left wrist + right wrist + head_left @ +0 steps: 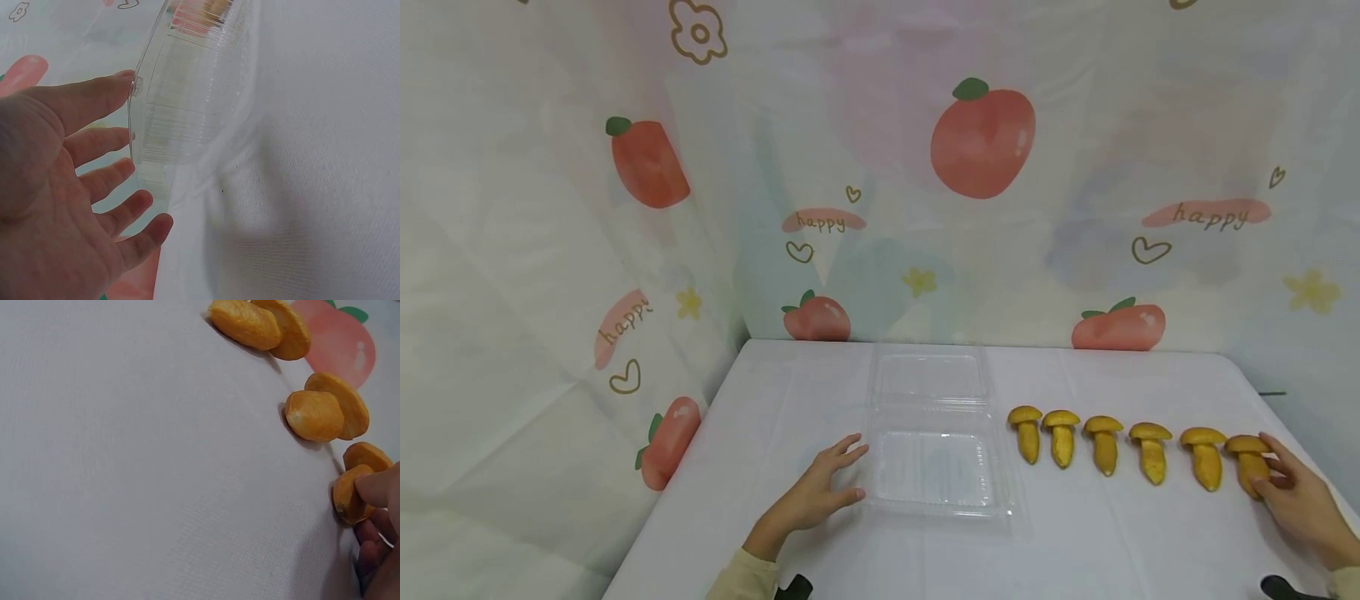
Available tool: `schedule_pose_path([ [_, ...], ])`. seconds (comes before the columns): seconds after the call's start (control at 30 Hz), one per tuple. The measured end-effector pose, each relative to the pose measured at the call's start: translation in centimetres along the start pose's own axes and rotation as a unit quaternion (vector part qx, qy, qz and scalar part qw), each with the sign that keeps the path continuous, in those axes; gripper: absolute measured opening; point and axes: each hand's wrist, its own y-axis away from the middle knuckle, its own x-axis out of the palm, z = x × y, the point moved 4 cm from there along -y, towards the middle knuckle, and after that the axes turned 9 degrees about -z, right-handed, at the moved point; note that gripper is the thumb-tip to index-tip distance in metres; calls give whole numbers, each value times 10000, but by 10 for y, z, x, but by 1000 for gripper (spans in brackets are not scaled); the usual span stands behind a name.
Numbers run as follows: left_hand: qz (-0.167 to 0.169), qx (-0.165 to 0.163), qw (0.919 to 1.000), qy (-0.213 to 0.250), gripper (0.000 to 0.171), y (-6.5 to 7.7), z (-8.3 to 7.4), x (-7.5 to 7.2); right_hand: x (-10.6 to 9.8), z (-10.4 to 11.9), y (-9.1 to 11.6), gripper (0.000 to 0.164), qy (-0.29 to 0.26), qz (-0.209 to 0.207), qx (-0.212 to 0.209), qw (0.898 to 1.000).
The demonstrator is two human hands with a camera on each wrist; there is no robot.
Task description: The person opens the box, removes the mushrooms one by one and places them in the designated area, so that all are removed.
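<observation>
A clear plastic clamshell box lies unfolded on the table, its lid spread out behind the base. My left hand reaches to the box's left side with fingers spread. In the left wrist view, thumb and fingertips are right at the rim of the clear box. On the right, yellow-brown mushrooms stretch in a row, caps towards the back. The mushroom at the right end is pinched by my right hand, with the thumb against its stem and the other fingers on its far side.
Several more mushrooms, among them one beside the gripped one and one nearest the box, lie spaced along the row. A white cloth covers the table. Behind and to the left hangs a fruit-printed curtain.
</observation>
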Motion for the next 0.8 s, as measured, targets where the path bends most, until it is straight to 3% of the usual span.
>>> schedule_pose_path([
  [0.8, -33, 70, 10000, 5, 64, 1, 1, 0, 5, -3, 3, 79, -48, 130, 507, 9986],
])
